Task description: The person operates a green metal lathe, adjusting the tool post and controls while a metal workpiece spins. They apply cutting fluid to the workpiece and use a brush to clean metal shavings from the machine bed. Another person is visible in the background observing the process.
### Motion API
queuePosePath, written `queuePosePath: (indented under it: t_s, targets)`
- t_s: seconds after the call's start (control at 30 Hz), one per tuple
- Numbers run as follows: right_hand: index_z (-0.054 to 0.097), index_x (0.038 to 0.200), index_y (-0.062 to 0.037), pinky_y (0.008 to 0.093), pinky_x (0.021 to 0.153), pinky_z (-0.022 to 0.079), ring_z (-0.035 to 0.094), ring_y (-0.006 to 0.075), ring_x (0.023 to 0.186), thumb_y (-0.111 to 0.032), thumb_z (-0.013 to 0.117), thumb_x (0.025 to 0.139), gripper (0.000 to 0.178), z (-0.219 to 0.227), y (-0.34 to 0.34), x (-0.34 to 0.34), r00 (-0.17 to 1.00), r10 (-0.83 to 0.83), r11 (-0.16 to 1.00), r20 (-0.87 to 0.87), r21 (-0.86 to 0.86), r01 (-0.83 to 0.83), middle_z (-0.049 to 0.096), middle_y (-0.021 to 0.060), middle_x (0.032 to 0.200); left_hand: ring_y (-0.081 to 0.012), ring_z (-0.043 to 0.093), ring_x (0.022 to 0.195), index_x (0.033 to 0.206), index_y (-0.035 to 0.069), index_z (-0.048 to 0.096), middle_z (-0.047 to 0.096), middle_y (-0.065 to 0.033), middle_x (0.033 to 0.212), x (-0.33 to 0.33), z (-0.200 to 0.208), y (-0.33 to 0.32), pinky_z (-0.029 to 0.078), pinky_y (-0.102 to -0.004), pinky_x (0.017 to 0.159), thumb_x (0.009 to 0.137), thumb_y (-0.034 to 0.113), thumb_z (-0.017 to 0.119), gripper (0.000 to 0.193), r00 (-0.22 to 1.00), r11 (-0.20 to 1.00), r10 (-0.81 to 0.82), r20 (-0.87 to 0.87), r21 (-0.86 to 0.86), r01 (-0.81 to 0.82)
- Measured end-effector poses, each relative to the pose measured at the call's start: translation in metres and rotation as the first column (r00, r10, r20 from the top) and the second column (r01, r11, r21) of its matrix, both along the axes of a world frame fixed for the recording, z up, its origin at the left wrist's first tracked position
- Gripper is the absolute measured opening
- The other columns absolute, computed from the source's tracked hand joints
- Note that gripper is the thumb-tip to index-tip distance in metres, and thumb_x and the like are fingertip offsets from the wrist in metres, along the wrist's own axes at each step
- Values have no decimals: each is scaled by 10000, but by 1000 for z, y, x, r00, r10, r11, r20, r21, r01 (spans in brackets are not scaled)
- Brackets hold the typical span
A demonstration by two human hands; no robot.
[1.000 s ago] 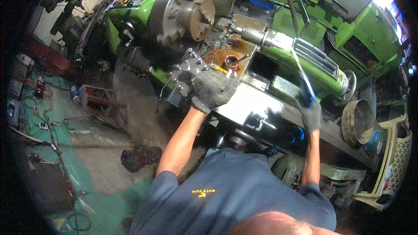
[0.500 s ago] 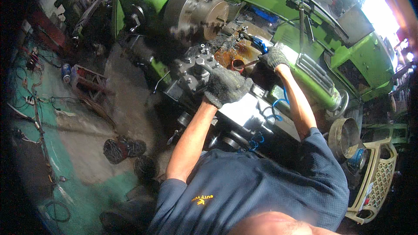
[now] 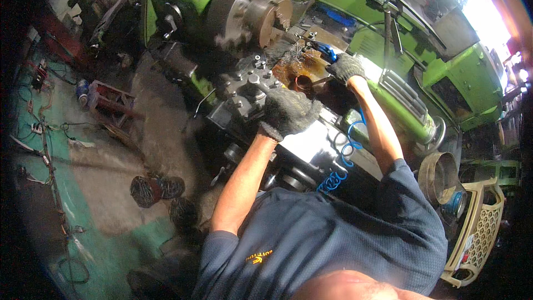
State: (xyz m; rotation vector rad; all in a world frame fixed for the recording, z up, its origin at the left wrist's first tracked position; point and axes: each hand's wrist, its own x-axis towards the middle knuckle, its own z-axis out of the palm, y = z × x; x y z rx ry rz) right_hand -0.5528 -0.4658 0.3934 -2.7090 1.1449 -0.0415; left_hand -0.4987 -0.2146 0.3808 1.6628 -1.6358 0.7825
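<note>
Far right of the tool post [image 3: 248, 88], the right hand [image 3: 345, 68] has swung inward, closed around a blue air gun [image 3: 328, 51], bringing its nozzle near the metal chips [image 3: 298, 57]; the left hand [image 3: 290, 112] lies against the tool post, grip unclear.

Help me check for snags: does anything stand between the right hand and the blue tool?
Nothing visible does: the gloved right hand holds the blue tool directly. The coiled blue hose hangs nearer the person's body, outside that grip.
</note>
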Motion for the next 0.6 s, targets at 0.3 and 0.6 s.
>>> queuePosePath:
  t_s: [0.3,0.6]
  targets:
    - [717,1144,-89,470,942,518,668,385,1073,-403,689,802,465,8,9,-5,997,74,997,37,23,-75,701,214,1131,-325,545,458,504,101,581,538,-131,497,-2,-4,-2,415,-479,477,847,333,655,421,998,999,27,-57,37,-25]
    - [759,996,-34,464,897,530,688,383,1031,-389,701,777,422,-7,-24,47,998,32,997,-47,74,-28,712,234,1067,-321,532,460,506,103,548,508,-124,492,-2,-1,-2,401,-478,484,855,335,658,433,999,999,46,25,12,-46]
